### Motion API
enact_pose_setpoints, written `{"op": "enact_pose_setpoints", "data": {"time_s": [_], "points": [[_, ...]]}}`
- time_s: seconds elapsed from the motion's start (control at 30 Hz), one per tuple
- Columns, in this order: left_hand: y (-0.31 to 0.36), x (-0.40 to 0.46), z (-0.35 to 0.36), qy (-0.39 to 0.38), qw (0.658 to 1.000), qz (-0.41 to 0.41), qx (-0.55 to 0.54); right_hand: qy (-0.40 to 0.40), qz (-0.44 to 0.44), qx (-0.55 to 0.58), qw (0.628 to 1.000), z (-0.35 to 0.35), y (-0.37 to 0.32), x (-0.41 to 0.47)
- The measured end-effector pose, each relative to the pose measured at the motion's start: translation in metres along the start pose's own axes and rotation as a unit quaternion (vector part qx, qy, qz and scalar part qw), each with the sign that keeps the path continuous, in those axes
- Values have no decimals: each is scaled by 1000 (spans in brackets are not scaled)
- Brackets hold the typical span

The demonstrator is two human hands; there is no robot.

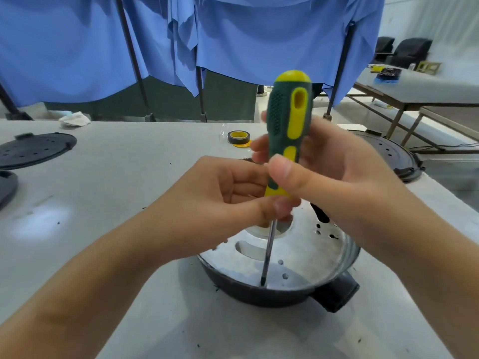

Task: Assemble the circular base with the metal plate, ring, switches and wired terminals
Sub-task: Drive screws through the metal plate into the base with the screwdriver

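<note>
Both hands, left (pixel 233 193) & right (pixel 318 172), grip screwdriver (pixel 287 130) upright; tip on metal plate (pixel 305 257) in circular base (pixel 259 294), on tabletop (pixel 129 177).

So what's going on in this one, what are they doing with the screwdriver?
A person is driving a screw at the near edge of the metal plate, which sits in the black circular base. The right hand grips the green and yellow screwdriver by its handle, held nearly upright. The left hand pinches it where handle meets shaft, steadying it. A roll of tape lies behind.

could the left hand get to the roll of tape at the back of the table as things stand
Probably not right away: the left hand is pinching the screwdriver. The tape lies in the open beyond it.
</note>
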State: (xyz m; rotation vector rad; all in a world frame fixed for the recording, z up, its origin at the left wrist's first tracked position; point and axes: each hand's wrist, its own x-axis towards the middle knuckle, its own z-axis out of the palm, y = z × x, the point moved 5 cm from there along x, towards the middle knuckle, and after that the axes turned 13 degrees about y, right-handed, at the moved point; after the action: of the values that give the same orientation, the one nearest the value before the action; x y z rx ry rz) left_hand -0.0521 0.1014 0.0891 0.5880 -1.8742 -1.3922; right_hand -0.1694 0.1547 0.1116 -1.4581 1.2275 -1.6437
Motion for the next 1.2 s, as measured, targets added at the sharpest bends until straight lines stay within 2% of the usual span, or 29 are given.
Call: {"op": "enact_pose_setpoints", "data": {"time_s": [0.13, 0.37, 0.43, 0.6, 0.73, 0.83, 1.0, 1.2], "points": [[-1, 0, -3, -46, 998, -29, -10, -82, 48, 59, 994, 1, 1, -1], [-1, -5, 1, -107, 993, -43, -16, -37, -6, -5, 999, -5, -4, 0], [1, -5, 3, -86, 995, -38, -13, -6, -26, -33, 999, -3, -3, 0], [4, -4, 5, 19, 998, 18, 53, 79, -56, -119, 988, -1, 0, -3], [6, -4, 0, 57, 996, 34, 52, 93, -64, -137, 984, 0, -2, -4], [7, -3, 1, 4, 1000, 23, 16, 50, -56, -116, 990, 3, -4, -4], [-3, 1, -7, -65, 997, -32, -17, -53, -21, 4, 998, 4, -6, -3], [-5, -2, 2, -108, 993, -39, -6, -35, -22, -19, 999, 0, -1, 1]]}}
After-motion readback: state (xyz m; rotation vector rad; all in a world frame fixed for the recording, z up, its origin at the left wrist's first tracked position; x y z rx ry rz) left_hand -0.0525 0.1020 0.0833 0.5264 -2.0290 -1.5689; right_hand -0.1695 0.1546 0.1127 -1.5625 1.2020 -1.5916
